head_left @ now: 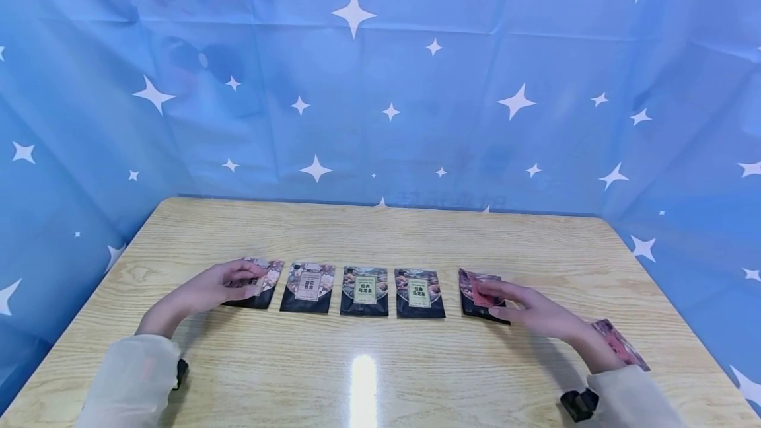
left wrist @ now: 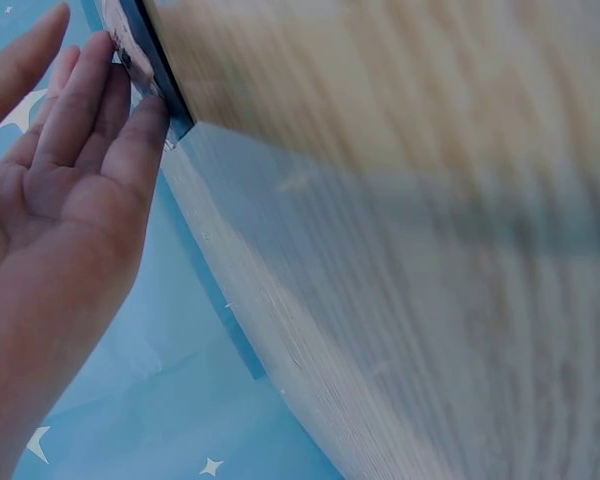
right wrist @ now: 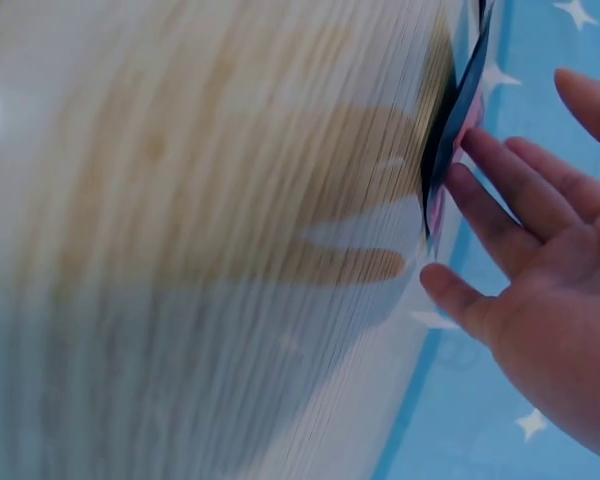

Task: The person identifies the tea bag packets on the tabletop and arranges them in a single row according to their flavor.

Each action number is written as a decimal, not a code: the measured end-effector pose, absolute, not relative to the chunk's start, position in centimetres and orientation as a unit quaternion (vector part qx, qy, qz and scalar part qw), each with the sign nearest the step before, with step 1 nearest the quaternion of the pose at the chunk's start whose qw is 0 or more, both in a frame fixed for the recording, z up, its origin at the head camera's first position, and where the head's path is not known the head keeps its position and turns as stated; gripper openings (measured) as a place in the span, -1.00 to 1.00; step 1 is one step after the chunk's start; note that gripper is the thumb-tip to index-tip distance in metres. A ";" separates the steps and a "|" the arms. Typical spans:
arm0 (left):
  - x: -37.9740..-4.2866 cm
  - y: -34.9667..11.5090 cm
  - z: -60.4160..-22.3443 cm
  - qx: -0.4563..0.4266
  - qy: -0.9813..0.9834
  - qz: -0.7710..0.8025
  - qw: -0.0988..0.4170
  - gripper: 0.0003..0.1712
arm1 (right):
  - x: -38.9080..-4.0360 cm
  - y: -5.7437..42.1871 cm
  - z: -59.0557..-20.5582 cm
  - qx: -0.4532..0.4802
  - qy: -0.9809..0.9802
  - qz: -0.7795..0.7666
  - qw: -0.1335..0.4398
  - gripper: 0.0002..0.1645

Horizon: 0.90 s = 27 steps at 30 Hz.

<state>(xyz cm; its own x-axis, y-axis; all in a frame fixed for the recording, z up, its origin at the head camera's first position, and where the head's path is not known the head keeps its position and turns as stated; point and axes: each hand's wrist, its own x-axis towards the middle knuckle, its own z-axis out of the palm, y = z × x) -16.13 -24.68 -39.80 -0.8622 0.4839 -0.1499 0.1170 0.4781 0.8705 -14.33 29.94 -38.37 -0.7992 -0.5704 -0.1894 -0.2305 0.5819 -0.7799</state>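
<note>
My left hand (head_left: 205, 290) rests its fingertips on the leftmost tea packet (head_left: 272, 277), a flat black pouch with a floral top, partly covered by the hand. In the left wrist view, its extended fingers lie against the face of that pouch. My right hand (head_left: 535, 311) touches a tea packet with a red-pink label (head_left: 470, 304). Seen from the right wrist, the fingers are spread and fairly straight, with fingertips at the label. This packet sits slightly turned on the table.
Between the hands lie a tea packet with a pale pink label (head_left: 307, 288) and two with green labels, one left (head_left: 364, 291) and one right (head_left: 419, 292). Another red-labelled packet (head_left: 621, 345) lies askew by the right wrist. Blue star-patterned cloth (head_left: 380, 84) surrounds the wooden table (head_left: 285, 362).
</note>
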 end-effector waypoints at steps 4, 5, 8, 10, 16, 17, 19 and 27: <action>-16.2 -24.7 -39.9 0.179 0.839 0.477 0.192 -0.55 | -14.4 29.6 -38.3 -0.239 0.863 -0.389 0.217 -0.39; -16.2 -24.7 -39.9 0.178 0.838 0.478 0.192 -0.55 | -14.4 29.6 -38.3 -0.240 0.862 -0.389 0.218 -0.40; -16.2 -24.7 -39.9 0.180 0.837 0.479 0.193 -0.55 | -14.5 29.5 -38.4 -0.242 0.862 -0.388 0.220 -0.40; -16.2 -24.7 -39.9 0.182 0.836 0.480 0.194 -0.55 | -14.5 29.4 -38.4 -0.243 0.862 -0.386 0.220 -0.40; -16.2 -24.7 -39.8 0.180 0.836 0.480 0.195 -0.56 | -14.8 29.0 -38.5 -0.246 0.865 -0.381 0.215 -0.39; -16.2 -24.7 -39.8 0.178 0.836 0.481 0.196 -0.56 | -14.8 28.9 -38.6 -0.246 0.865 -0.381 0.215 -0.39; -16.3 -24.7 -39.8 0.176 0.835 0.482 0.197 -0.56 | -14.9 28.8 -38.6 -0.245 0.866 -0.379 0.215 -0.39; -16.3 -24.8 -39.9 0.176 0.837 0.479 0.197 -0.55 | -15.1 28.8 -38.5 -0.248 0.860 -0.385 0.225 -0.37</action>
<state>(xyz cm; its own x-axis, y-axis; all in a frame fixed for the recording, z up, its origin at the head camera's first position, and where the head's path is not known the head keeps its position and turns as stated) -16.30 -24.80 -39.88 -0.8603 0.4839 -0.1605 0.1069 0.4791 0.8713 -15.14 28.75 -38.54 -0.7759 -0.5997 -0.1958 -0.2536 0.5808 -0.7735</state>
